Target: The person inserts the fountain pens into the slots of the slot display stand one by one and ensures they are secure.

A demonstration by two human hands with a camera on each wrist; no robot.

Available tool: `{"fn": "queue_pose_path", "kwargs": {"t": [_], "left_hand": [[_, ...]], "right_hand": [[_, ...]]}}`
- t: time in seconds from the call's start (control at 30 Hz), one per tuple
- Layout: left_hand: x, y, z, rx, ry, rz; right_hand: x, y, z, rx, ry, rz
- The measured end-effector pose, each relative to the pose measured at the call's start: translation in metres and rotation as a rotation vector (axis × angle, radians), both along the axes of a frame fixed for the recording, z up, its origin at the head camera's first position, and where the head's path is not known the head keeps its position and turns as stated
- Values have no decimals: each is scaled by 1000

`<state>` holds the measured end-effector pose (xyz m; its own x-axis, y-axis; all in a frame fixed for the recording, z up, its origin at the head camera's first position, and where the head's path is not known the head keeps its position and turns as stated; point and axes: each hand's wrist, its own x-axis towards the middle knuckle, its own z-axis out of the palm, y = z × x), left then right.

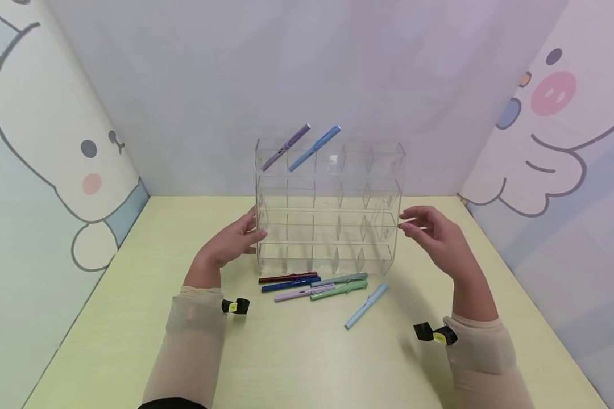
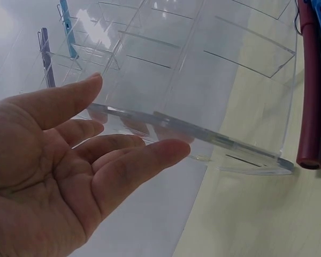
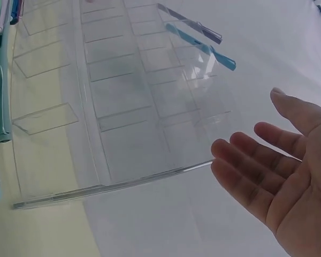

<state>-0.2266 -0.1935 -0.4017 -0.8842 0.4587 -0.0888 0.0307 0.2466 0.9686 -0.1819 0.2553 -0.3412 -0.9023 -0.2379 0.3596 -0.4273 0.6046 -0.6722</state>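
Observation:
A clear acrylic rack (image 1: 324, 234) with tiered compartments stands upright on the table. My left hand (image 1: 230, 241) is at its left side, fingers loosely bent beside the side panel; in the left wrist view the fingertips (image 2: 174, 150) are close against that panel, and whether they touch it I cannot tell. On the other side, my right hand (image 1: 437, 241) has its fingertips by the right edge, relaxed and holding nothing. A purple pen (image 1: 286, 147) and a blue pen (image 1: 314, 149) lean in the top tier, in the two leftmost compartments.
Several pens lie in front of the rack: dark red (image 1: 288, 278), dark blue (image 1: 290, 284), lilac (image 1: 304, 293), grey-green (image 1: 340, 279) and green (image 1: 339, 290). A light blue pen (image 1: 366, 307) lies apart, toward the right. Walls with cartoon animals enclose the yellowish table (image 1: 307, 363).

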Motion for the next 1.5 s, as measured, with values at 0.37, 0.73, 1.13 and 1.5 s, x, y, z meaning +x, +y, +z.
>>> {"fn": "queue_pose_path", "kwargs": {"t": [0.37,0.73,1.13,1.5], "left_hand": [[1,0,1,2,6,-8],[2,-1,-1,14,-7,-9],[2,0,5,9,2,-7],[3,-1,2,-5,3,3]], "right_hand": [[5,1,-5,284,-344,-6],[4,-31,-51,695,-759,-46],[3,-45,-69,652,-794,-70],[-2,-49,-74,671,-735,33]]}}
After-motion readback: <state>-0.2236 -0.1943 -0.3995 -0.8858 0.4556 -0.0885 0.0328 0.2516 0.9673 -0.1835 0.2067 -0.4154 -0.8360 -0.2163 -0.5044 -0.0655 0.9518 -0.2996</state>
